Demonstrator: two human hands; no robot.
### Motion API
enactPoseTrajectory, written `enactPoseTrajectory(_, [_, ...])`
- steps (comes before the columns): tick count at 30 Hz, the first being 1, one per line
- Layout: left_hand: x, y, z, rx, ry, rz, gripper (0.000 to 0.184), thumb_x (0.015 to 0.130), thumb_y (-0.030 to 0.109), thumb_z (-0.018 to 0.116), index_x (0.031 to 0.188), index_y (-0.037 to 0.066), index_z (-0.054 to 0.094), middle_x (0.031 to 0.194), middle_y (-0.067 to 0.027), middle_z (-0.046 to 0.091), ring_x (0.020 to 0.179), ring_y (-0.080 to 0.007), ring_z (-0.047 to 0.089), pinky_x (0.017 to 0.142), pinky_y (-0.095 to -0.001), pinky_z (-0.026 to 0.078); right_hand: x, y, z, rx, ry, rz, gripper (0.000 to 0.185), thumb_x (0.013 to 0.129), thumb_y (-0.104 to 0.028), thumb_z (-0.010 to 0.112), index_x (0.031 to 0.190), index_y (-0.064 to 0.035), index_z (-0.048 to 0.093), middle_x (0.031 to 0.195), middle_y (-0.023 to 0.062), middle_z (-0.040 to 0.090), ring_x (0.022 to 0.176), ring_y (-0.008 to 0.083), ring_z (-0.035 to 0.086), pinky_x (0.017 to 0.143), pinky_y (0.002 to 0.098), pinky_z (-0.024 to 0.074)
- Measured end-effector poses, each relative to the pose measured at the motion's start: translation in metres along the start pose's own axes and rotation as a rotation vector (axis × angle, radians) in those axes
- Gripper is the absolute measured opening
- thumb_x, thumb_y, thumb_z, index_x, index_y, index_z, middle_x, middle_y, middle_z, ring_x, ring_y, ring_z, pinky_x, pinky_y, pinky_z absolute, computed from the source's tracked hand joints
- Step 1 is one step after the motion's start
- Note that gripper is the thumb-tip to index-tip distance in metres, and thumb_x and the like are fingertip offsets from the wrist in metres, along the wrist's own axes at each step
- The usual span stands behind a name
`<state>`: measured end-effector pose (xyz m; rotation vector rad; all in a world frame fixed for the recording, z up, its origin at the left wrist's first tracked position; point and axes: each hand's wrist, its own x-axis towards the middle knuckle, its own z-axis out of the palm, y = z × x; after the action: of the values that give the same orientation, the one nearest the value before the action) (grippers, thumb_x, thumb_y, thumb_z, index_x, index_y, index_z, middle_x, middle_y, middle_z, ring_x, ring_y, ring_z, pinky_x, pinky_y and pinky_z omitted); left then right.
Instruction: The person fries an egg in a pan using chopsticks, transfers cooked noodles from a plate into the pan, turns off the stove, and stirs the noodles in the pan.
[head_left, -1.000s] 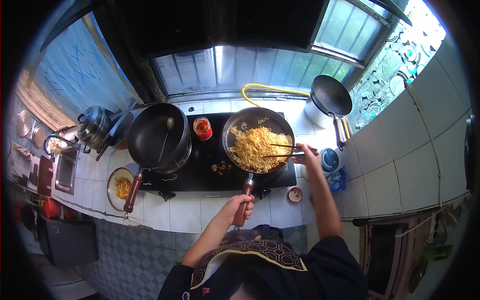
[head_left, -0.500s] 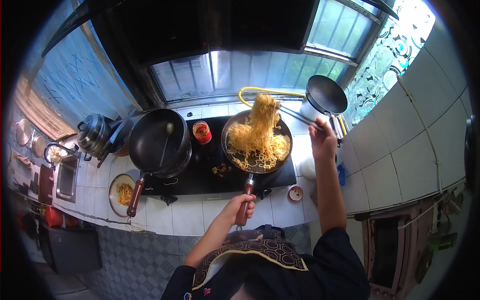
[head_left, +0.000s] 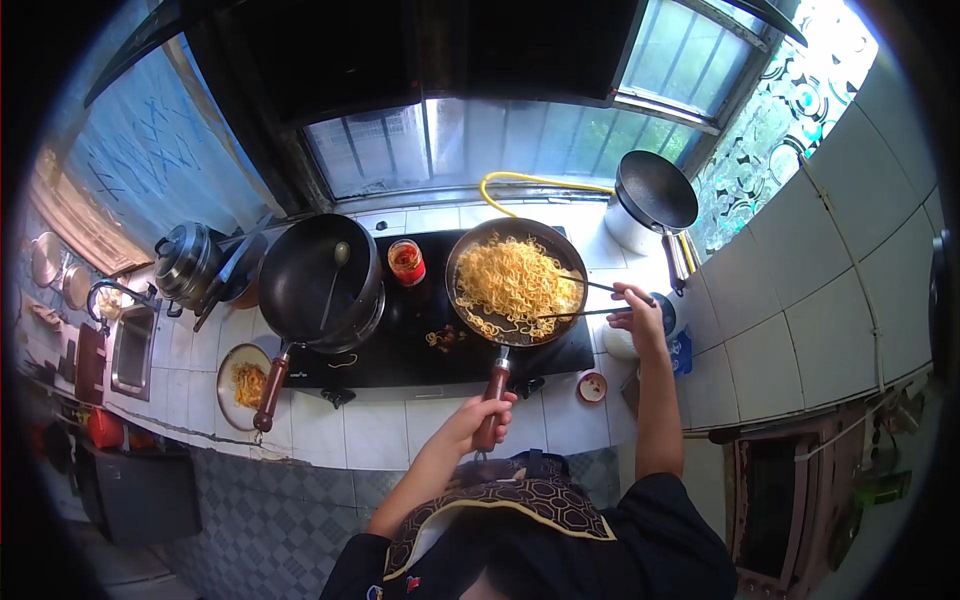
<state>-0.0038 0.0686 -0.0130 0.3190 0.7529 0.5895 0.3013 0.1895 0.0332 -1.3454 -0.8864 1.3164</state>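
Note:
My left hand (head_left: 480, 422) is wrapped round the brown handle of a frying pan (head_left: 470, 325) on the right side of the stove. Noodles (head_left: 517, 280) lie heaped in that pan, with paler bits at its right edge. In my right hand (head_left: 640, 318) is a pair of chopsticks (head_left: 597, 313), spread apart, their tips in the noodles at the pan's right side. A glass jar (head_left: 406, 263) with red contents stands left of the pan. Food scraps (head_left: 447, 338) lie on the black stove top (head_left: 400, 368) near the pan.
A wok (head_left: 300, 270) with a ladle (head_left: 338, 275) in it sits on the left burner. A plate (head_left: 230, 410) with some food is on the counter's left. A small lid (head_left: 592, 387) lies front right. Another pan (head_left: 656, 185) rests at back right.
The lifted bundle of noodles has dropped back onto the heap in the pan. My right hand has come lower with the chopsticks, which are now spread. My left hand keeps its hold.

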Motion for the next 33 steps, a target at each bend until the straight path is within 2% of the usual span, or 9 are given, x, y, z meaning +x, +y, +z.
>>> enactPoseTrajectory(6, [0.001, 0.001, 0.003, -0.035, -0.01, -0.018, 0.026, 0.079, 0.013, 0.054, 0.103, 0.005, 0.045, 0.066, -0.003, 0.05, 0.052, -0.011, 0.049, 0.047, -0.0259, 0.042, 0.033, 0.056, 0.018, 0.314, 0.136, -0.109, 0.027, 0.089, -0.021, 0.046, 0.098, 0.0028, 0.056, 0.078, 0.0118, 0.059, 0.063, 0.0199, 0.061, 0.056, 0.0279, 0.0521])
enactPoseTrajectory(9, [0.001, 0.0, 0.004, -0.035, 0.006, -0.015, 0.028, 0.08, 0.013, 0.053, 0.105, 0.004, 0.045, 0.066, -0.003, 0.05, 0.051, -0.0111, 0.048, 0.046, -0.0257, 0.042, 0.028, 0.04, 0.025, 0.13, 0.171, -0.331, 0.025, 0.088, -0.018, 0.046, 0.092, 0.0024, 0.059, 0.077, 0.0114, 0.058, 0.051, 0.0179, 0.059, 0.047, 0.0264, 0.0508])
enactPoseTrajectory(12, [0.001, 0.0, 0.002, -0.052, 0.005, -0.014, 0.027, 0.08, 0.013, 0.054, 0.104, 0.004, 0.045, 0.065, -0.0032, 0.05, 0.051, -0.0113, 0.048, 0.046, -0.0261, 0.042, 0.009, 0.008, 0.02, -0.035, 0.166, -0.394, 0.024, 0.088, -0.017, 0.044, 0.092, 0.0021, 0.059, 0.077, 0.0117, 0.058, 0.05, 0.0163, 0.059, 0.042, 0.0223, 0.0488])
enactPoseTrajectory(17, [0.001, 0.0, 0.003, -0.039, -0.008, 0.003, 0.027, 0.08, 0.013, 0.053, 0.104, 0.004, 0.046, 0.065, -0.003, 0.05, 0.051, -0.0112, 0.049, 0.047, -0.0261, 0.042, 0.034, 0.012, 0.01, 0.013, -0.055, -0.167, 0.027, 0.088, -0.017, 0.043, 0.106, -0.0006, 0.055, 0.094, 0.0148, 0.055, 0.057, 0.0181, 0.06, 0.05, 0.0238, 0.0507])
enactPoseTrajectory(20, [0.002, -0.001, 0.001, -0.043, -0.014, 0.001, 0.027, 0.08, 0.013, 0.053, 0.104, 0.004, 0.046, 0.065, -0.0028, 0.05, 0.051, -0.0112, 0.049, 0.047, -0.0259, 0.042, 0.071, 0.049, 0.019, 0.184, 0.013, -0.145, 0.029, 0.09, -0.022, 0.043, 0.1, 0.0023, 0.055, 0.087, 0.0146, 0.057, 0.061, 0.0208, 0.061, 0.057, 0.0271, 0.0519])
enactPoseTrajectory(21, [0.002, 0.0, 0.002, -0.042, -0.014, 0.012, 0.027, 0.08, 0.013, 0.053, 0.104, 0.004, 0.046, 0.065, -0.0028, 0.05, 0.051, -0.0112, 0.049, 0.047, -0.0259, 0.042, 0.078, 0.055, 0.024, 0.282, 0.061, -0.178, 0.029, 0.089, -0.022, 0.045, 0.094, 0.0052, 0.054, 0.078, 0.0156, 0.058, 0.058, 0.0226, 0.062, 0.052, 0.028, 0.0534])
enactPoseTrajectory(27, [0.002, -0.002, 0.0, -0.05, -0.015, 0.008, 0.027, 0.08, 0.013, 0.053, 0.105, 0.004, 0.046, 0.065, -0.0026, 0.051, 0.051, -0.011, 0.049, 0.047, -0.0255, 0.042, 0.097, 0.074, 0.02, 0.702, 0.179, 0.093, 0.027, 0.088, -0.019, 0.044, 0.088, 0.0061, 0.052, 0.075, 0.0167, 0.057, 0.063, 0.0275, 0.062, 0.054, 0.0284, 0.0553])
enactPoseTrajectory(30, [0.003, -0.003, 0.0, -0.058, -0.023, 0.019, 0.028, 0.08, 0.013, 0.053, 0.105, 0.004, 0.046, 0.065, -0.0025, 0.051, 0.052, -0.0109, 0.049, 0.047, -0.0255, 0.042, 0.085, 0.056, 0.012, 0.838, 0.143, 0.041, 0.023, 0.088, -0.015, 0.043, 0.086, 0.0058, 0.053, 0.081, 0.0157, 0.058, 0.067, 0.0265, 0.061, 0.063, 0.0309, 0.0557])
enactPoseTrajectory(33, [0.004, -0.004, -0.001, -0.054, -0.031, 0.023, 0.028, 0.08, 0.013, 0.053, 0.106, 0.004, 0.046, 0.065, -0.0025, 0.051, 0.051, -0.0108, 0.049, 0.047, -0.0257, 0.042, 0.06, 0.005, 0.019, 0.816, 0.006, -0.106, 0.024, 0.089, -0.015, 0.042, 0.084, 0.0043, 0.054, 0.077, 0.0133, 0.06, 0.064, 0.0249, 0.062, 0.06, 0.0287, 0.0554])
